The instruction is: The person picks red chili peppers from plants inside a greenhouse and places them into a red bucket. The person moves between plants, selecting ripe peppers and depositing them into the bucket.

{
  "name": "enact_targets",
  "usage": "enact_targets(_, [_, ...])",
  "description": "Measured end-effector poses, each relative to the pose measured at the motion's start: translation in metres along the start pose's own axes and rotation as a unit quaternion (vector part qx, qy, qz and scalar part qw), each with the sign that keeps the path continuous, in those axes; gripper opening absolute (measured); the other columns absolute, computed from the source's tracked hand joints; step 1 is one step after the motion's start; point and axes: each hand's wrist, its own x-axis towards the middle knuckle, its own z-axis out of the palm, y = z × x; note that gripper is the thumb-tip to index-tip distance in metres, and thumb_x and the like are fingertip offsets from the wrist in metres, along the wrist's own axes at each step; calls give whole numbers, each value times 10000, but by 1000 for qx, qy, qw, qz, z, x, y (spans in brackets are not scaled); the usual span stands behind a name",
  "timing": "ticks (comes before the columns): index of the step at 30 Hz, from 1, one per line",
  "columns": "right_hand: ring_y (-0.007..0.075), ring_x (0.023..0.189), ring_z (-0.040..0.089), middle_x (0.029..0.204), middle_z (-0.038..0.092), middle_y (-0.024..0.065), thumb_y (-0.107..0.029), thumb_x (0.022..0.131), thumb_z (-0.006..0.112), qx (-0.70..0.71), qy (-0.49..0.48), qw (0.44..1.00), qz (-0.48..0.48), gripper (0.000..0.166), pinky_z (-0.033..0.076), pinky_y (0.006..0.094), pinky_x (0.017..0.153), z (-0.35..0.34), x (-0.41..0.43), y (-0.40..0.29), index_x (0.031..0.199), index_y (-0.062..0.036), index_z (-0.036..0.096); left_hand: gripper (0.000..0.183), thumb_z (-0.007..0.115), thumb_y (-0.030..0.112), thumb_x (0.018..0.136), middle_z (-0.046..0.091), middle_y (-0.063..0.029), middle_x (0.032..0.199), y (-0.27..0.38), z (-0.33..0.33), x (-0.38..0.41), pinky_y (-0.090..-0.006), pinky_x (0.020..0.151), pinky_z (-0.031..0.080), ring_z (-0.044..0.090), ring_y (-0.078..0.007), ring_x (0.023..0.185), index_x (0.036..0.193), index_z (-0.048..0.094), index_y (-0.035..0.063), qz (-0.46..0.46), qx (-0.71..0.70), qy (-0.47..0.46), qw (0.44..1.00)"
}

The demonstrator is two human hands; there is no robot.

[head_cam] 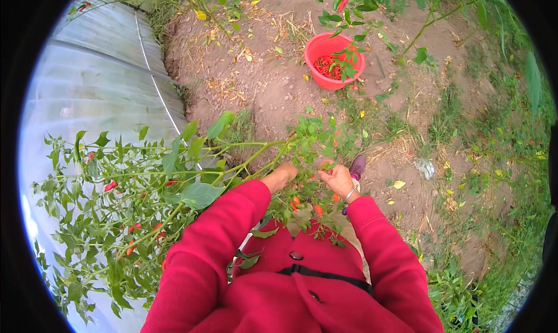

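Leafy pepper branches (311, 141) bearing red and orange chili peppers (318, 210) hang in front of my red coat. My left hand (284, 176) is in among the leaves on their left side; its fingers are partly hidden, so its hold cannot be told. On the right side, my right hand (336, 176), with a bracelet at the wrist, has thumb and fingertips pinched together at the foliage beside a small red pepper; whether they grip it is unclear. Beyond both hands, a red plastic bucket (335, 85) holds many picked red chili peppers (328, 67).
A large pepper plant (130, 228) spreads at the left, before a translucent plastic greenhouse wall (104, 93). More pepper foliage (370, 3) overhangs the bucket. Crumpled clear plastic (425, 168) lies on the soil, with green plants along the right.
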Motion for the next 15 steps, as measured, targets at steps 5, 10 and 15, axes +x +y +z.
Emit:
enact_targets(5, [86, 497, 465, 708, 601, -5, -157, 813, 624, 173, -67, 982, 17, 165, 387, 259, 479, 7, 18, 38, 931, -41, 629, 95, 613, 112, 800, 659, -82, 681, -3, 0, 2, -293, 362, 366, 569, -180, 456, 853, 656, 46, 13, -36, 23, 999])
enact_targets(10, [44, 465, 369, 680, 528, -53, -135, 878, 570, 348, -152, 884, 273, 107, 301, 235, 416, -13, 18, -3, 948, -70, 618, 116, 565, 118, 829, 654, -83, 691, 5, -1, -7, -282, 395, 396, 589, -177, 502, 851, 649, 40, 14, -25, 20, 999])
enact_targets(15, [7, 458, 315, 672, 483, -75, -139, 899, 564, 465, -194, 838, 209, 75, 232, 209, 401, -25, 4, -18, 946, -95, 603, 160, 507, 137, 878, 662, -52, 760, 6, 0, -16, -280, 419, 423, 604, -164, 567, 905, 636, 47, 29, 1, 10, 1000])
